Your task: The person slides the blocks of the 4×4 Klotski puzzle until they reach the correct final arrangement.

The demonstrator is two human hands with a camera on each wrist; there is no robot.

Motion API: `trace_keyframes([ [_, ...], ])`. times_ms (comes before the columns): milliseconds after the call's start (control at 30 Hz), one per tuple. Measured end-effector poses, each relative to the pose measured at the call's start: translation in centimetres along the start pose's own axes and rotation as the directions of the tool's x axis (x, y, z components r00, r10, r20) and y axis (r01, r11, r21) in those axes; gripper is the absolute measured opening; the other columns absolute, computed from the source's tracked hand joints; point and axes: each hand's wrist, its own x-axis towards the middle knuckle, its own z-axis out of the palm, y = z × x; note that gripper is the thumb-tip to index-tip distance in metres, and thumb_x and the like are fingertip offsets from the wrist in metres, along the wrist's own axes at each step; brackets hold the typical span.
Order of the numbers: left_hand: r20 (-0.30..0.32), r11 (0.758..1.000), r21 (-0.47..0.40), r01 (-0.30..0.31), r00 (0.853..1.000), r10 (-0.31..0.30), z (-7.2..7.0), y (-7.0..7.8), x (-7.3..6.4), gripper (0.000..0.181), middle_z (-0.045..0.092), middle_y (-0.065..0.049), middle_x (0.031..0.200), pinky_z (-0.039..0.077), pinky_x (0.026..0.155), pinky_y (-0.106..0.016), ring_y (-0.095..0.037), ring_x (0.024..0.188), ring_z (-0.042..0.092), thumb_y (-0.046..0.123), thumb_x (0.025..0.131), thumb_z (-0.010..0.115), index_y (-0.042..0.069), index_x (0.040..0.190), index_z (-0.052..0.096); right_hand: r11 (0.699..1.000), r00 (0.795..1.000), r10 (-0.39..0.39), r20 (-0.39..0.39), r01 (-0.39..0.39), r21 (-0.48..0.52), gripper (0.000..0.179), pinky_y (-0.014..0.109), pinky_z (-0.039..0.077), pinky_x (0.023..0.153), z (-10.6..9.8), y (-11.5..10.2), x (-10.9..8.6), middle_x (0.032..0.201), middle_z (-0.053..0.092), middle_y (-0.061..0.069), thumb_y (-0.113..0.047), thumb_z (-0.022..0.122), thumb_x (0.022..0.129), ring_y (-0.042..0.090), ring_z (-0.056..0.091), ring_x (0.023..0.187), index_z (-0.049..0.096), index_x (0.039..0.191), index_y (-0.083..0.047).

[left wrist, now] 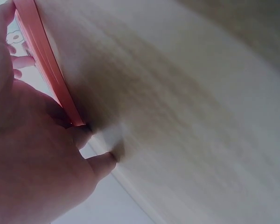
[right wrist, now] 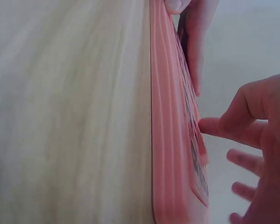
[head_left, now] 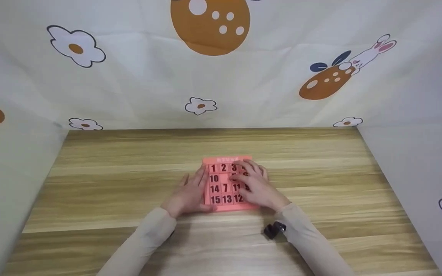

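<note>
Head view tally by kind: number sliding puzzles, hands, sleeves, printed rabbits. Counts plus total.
Number sliding puzzle: 1
Hands: 2 (left hand, right hand)
Sleeves: 2 (left sleeve, right sleeve)
Printed rabbit: 1
Total: 6

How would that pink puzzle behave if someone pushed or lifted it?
The puzzle looks stiff: its visible edges run straight. Lying flat and low on the table, it would probably slide rather than tip. Its tiles might shift if tilted, given the gap beside the 10.
</note>
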Motion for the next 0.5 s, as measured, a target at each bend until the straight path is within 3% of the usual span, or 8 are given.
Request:
trace_keyframes([
  [300,-0.011,1.000,-0.029,-0.005,1.000,0.004,0.08,0.05,0.09,0.118,-0.007,-0.016,0.159,0.003,0.116,-0.049,-0.027,0.146,-0.001,0.063,0.079,0.066,-0.002,0.153,0.002,0.998,0.996,0.021,-0.085,-0.026,-0.053,0.034,0.063,0.014,0.106,-0.58,0.87,-0.79,0.140,0.045,0.013,-0.011,0.067,0.079,0.039,0.029,0.134,0.071,0.113,-0.011],
  [500,-0.015,0.999,-0.042,-0.012,1.000,0.011,0.19,-0.08,0.06,0.117,-0.007,-0.016,0.160,0.003,0.116,-0.050,-0.028,0.146,-0.001,0.062,0.079,0.067,-0.002,0.153,0.002,0.996,0.999,-0.044,0.017,0.045,-0.080,0.051,0.064,0.014,0.106,-0.19,0.62,-0.79,0.146,0.039,0.014,-0.013,0.063,0.079,0.040,0.024,0.136,0.063,0.130,-0.016],
])
